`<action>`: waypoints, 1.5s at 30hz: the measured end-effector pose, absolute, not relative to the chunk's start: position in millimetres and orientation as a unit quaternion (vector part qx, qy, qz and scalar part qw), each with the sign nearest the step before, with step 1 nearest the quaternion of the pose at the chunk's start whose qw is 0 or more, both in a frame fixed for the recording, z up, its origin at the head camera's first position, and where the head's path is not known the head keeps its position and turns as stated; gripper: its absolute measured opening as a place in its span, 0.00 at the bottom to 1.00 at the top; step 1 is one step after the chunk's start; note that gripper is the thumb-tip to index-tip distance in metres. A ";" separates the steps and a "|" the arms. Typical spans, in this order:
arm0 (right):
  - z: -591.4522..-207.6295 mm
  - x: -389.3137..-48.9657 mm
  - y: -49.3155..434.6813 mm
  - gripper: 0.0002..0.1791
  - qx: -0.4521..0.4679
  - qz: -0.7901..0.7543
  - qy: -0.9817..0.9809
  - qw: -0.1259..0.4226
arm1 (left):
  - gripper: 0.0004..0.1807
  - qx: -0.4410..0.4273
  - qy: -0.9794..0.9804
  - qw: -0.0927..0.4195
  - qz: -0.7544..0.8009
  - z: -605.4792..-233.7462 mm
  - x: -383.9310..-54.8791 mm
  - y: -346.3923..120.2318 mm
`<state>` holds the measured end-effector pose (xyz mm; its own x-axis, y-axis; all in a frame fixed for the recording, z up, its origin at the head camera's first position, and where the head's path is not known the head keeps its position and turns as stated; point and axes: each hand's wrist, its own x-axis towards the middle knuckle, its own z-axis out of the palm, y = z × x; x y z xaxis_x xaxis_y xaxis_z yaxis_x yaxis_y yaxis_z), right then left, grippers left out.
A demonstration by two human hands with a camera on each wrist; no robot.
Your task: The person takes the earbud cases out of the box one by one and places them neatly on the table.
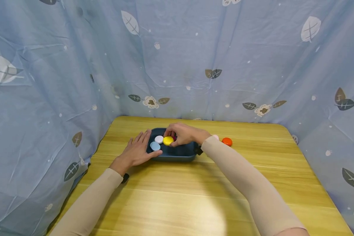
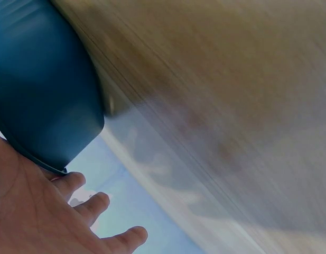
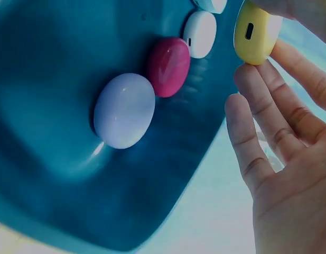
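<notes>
My right hand (image 1: pixel 183 132) pinches a smooth oval yellow case (image 1: pixel 168 141) over the dark blue tray (image 1: pixel 177 158). A small dark slot shows in the yellow case (image 3: pixel 252 32) in the right wrist view. Inside the tray lie a white case (image 1: pixel 159 139), a light blue case (image 1: pixel 155 146), a magenta case (image 3: pixel 168 66) and a lavender case (image 3: pixel 124 111); the right hand hides the lavender one in the head view. My left hand (image 1: pixel 138 151) rests at the tray's left rim, fingers straight and spread. In the left wrist view, its fingers reach past the tray's outer wall (image 2: pixel 52 90).
Right of the tray, an orange-red oval case (image 1: pixel 227 141) lies on the wooden table (image 1: pixel 177 196). Beside it a pale pink one (image 1: pixel 216 137) is partly hidden by the right sleeve. A patterned blue curtain (image 1: pixel 180 59) hangs behind the table and along both sides.
</notes>
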<state>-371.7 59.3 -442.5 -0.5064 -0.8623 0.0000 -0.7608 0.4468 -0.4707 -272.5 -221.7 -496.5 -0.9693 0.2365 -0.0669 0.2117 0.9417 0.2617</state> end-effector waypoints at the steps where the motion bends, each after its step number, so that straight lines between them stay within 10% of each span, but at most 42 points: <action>1: -442.0 -371.3 61.5 0.24 -0.481 -0.213 0.842 0.119 | 0.73 0.114 0.984 0.049 0.127 -496.8 -272.5 -221.6; 45: -442.4 -358.0 231.0 0.24 -0.338 -0.318 0.884 0.058 | 0.73 0.112 0.983 0.050 0.137 -497.3 -271.5 -222.6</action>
<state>-358.0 231.0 -442.4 -0.7649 -0.6343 0.1119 -0.5600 0.5691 -0.6022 -271.5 -222.6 -497.3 -0.9699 0.2342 -0.0669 0.2069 0.9372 0.2806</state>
